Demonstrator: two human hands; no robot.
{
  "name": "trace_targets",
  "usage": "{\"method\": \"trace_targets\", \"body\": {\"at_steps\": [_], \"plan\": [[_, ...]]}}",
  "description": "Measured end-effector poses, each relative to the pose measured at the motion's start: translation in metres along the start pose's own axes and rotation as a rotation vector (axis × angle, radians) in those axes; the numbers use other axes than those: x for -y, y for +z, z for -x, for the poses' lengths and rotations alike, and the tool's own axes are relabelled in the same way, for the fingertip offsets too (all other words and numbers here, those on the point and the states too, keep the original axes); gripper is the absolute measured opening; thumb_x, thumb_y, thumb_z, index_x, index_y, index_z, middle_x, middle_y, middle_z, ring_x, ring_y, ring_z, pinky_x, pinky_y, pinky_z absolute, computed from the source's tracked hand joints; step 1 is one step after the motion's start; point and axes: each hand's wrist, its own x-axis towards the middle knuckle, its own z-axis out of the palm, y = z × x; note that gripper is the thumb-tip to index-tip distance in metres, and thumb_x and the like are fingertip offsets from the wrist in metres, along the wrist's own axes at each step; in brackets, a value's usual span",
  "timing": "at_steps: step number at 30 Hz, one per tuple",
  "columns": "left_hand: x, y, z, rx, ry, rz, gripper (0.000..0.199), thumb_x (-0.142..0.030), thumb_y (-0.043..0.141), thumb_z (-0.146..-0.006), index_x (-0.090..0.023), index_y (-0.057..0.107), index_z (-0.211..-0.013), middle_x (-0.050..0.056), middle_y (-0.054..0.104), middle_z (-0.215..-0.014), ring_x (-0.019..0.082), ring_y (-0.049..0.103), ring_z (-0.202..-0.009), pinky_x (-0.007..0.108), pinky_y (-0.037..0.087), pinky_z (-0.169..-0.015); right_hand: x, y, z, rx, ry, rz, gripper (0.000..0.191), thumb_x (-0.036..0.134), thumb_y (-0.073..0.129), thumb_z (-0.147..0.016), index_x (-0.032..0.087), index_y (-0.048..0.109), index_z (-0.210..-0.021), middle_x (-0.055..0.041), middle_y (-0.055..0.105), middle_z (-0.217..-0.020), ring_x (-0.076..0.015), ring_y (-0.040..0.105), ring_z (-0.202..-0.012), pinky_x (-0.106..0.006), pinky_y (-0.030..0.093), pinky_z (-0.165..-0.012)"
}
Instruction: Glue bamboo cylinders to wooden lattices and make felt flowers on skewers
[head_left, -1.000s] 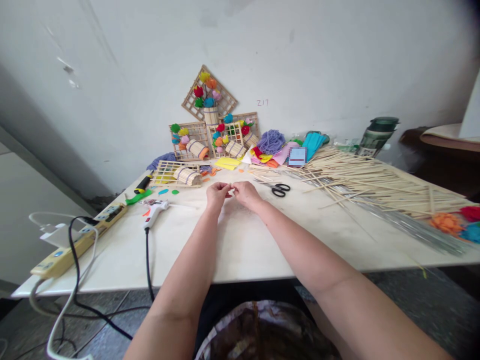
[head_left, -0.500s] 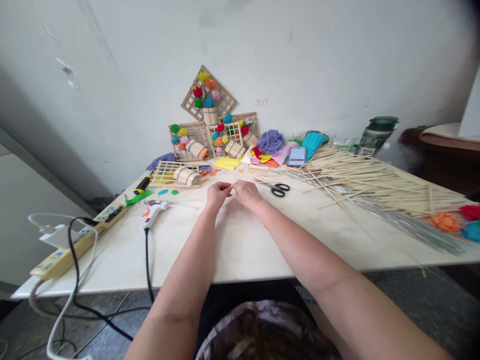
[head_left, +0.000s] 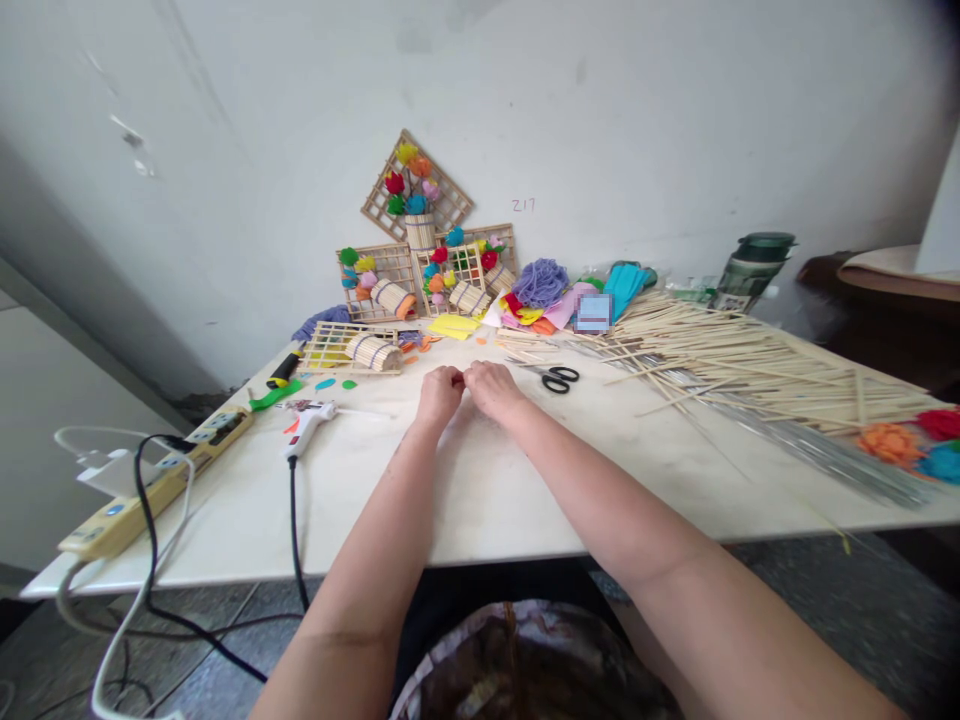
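My left hand [head_left: 441,392] and my right hand [head_left: 490,388] meet over the middle of the white table [head_left: 510,500], fingertips pressed together. Both are closed in a pinch; whatever sits between the fingers is hidden or too small to make out. Just right of my right hand lie black-handled scissors [head_left: 559,379]. A white glue gun [head_left: 310,425] rests to the left of my left hand. Beyond the hands are yellow sheets [head_left: 454,326] and a stick lattice [head_left: 322,345] with a small stick basket [head_left: 373,351] on it.
Lattices with colourful flowers [head_left: 418,185] lean against the wall. Purple yarn [head_left: 541,283] and coloured felt lie at the back. Many wooden sticks [head_left: 720,345] and wires cover the right side, near a green bottle [head_left: 754,272]. A power strip [head_left: 157,490] with cables runs along the left edge.
My left hand has turned slightly and its fingers have curled in closer against the right hand. The right hand has barely moved. The things on the table are unchanged.
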Motion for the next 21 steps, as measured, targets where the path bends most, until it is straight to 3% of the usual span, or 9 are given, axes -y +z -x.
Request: {"method": "trace_targets", "body": {"at_steps": [6, 15, 21], "plan": [[0.002, -0.004, 0.001, 0.059, 0.115, -0.181, 0.021, -0.005, 0.046, -0.067, -0.016, 0.064, -0.064, 0.009, 0.064, -0.072, 0.018, 0.058, -0.069, 0.027, 0.042, -0.067, 0.002, 0.002, -0.001, 0.019, -0.011, 0.015, 0.035, 0.003, 0.039, -0.081, 0.010, 0.066, -0.103, -0.0185, 0.063, -0.101, -0.0246, 0.060, -0.094, -0.033, 0.045, -0.079], [0.007, -0.008, 0.000, 0.160, 0.169, -0.239, 0.018, -0.008, 0.047, -0.071, -0.016, 0.063, -0.068, 0.008, 0.063, -0.074, 0.017, 0.056, -0.071, 0.025, 0.040, -0.066, -0.002, 0.002, -0.002, 0.039, -0.097, 0.062, 0.033, 0.009, 0.039, -0.085, 0.012, 0.066, -0.103, -0.0162, 0.064, -0.098, -0.0264, 0.061, -0.093, -0.035, 0.046, -0.077], [0.009, -0.009, -0.002, 0.087, 0.102, -0.126, 0.013, -0.008, 0.051, -0.071, -0.016, 0.060, -0.066, 0.007, 0.063, -0.074, 0.017, 0.058, -0.073, 0.027, 0.042, -0.070, -0.005, -0.008, -0.001, 0.135, -0.039, 0.037, 0.034, 0.006, 0.041, -0.082, 0.009, 0.066, -0.104, -0.0171, 0.065, -0.101, -0.0259, 0.062, -0.096, -0.033, 0.045, -0.079]]}}
